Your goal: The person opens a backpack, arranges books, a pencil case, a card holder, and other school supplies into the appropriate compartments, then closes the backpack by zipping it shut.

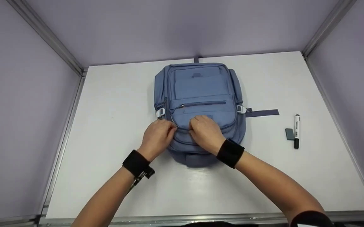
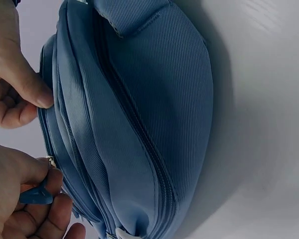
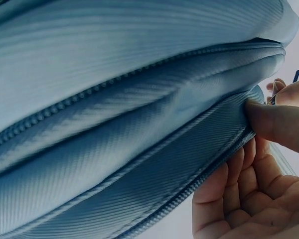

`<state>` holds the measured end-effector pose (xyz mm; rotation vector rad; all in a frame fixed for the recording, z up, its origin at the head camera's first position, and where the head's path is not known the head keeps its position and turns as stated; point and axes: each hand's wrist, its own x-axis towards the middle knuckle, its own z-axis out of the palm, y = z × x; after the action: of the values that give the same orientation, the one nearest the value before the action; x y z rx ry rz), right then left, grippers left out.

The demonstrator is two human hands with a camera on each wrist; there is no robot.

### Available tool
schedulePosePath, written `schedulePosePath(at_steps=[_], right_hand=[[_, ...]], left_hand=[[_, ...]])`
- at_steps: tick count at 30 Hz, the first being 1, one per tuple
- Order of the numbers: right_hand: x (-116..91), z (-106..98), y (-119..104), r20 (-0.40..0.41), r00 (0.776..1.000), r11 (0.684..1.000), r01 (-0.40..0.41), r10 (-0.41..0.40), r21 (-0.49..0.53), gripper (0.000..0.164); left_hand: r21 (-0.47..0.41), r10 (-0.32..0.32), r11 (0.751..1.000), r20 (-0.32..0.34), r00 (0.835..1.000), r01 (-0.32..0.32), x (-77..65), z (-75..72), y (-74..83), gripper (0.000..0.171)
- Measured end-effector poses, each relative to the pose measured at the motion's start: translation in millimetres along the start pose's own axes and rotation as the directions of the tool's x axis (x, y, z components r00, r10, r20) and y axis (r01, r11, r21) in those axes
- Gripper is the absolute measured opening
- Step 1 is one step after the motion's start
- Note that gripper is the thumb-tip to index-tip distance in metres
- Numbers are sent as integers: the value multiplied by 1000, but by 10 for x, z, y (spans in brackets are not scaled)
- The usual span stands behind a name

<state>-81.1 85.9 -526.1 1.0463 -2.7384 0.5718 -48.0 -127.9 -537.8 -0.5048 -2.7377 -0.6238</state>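
Observation:
A blue backpack [image 1: 200, 86] lies front side up on the white table. At the left of its lower front pocket [image 1: 219, 118], my left hand [image 1: 158, 137] pinches a zipper pull, whose blue tab [image 2: 36, 195] sticks out between the fingers in the left wrist view. My right hand [image 1: 207, 132] grips the fabric edge of that same pocket, close to the left hand. Its thumb lies on the cloth and the other fingers curl under the edge, beside a row of zipper teeth [image 3: 182, 194] in the right wrist view.
To the right lie a white marker [image 1: 297, 129] with a black cap and a small dark green block [image 1: 289, 134]. A dark strap [image 1: 262, 113] reaches out from the backpack's right side. White buckles [image 1: 160, 112] sit on both sides. Pale walls [image 1: 182, 28] enclose the table.

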Motion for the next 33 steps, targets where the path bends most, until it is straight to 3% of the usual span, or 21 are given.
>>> schedulePosePath(at_steps=[10,18,33], right_hand=[[-44,-29,64,-31,999,999,36,-36,11,9],[-210,-136,243,-27,999,1000,19,-18,24,11],[-499,-173,610,-153,984,995,95,-96,-11,9]], left_hand=[[-70,-28,997,-2,1000,28,6,10,4,10],[-88,-59,994,14,998,60,-5,12,-3,12],[-97,-113,988,32,993,116,-29,0,14,13]])
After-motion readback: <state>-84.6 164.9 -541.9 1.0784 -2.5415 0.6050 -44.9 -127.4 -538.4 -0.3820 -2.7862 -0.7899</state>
